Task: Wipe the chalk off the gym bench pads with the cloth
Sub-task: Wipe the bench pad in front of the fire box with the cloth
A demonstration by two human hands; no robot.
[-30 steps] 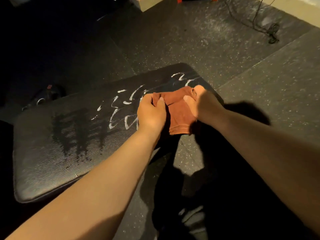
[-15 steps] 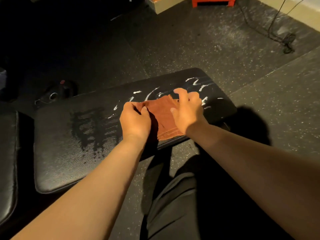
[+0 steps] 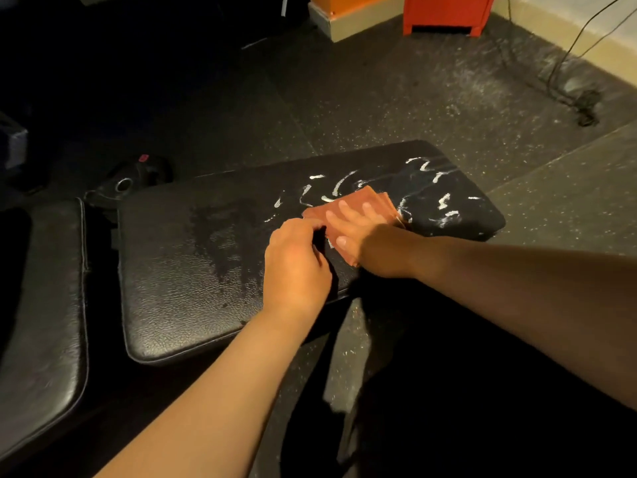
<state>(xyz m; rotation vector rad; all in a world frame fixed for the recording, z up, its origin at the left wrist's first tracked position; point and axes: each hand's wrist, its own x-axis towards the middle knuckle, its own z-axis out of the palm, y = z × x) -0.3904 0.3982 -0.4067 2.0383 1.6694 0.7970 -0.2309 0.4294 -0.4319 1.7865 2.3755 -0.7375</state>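
Having released its pinch, the right hand is pressing open fingers on the cloth amid the bench pad's right-end chalk, the left hand pinching its left corner, likely starting to wipe.

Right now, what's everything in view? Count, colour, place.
chalked pad: 1, black, centre
second pad: 1, black, left of it
chalk marks: several, white, chalked pad's right half
dark patch: 1, chalked pad's middle
cloth: 1, rust-brown, folded, on chalked pad
red box: 1, top edge
block: 1, orange over tan, left of red box
cable: 1, dark, floor at right
ringed object: 1, black, behind the pads, unclear what
left hand: curled fingers seem to pinch cloth's left corner
right hand: flat on cloth
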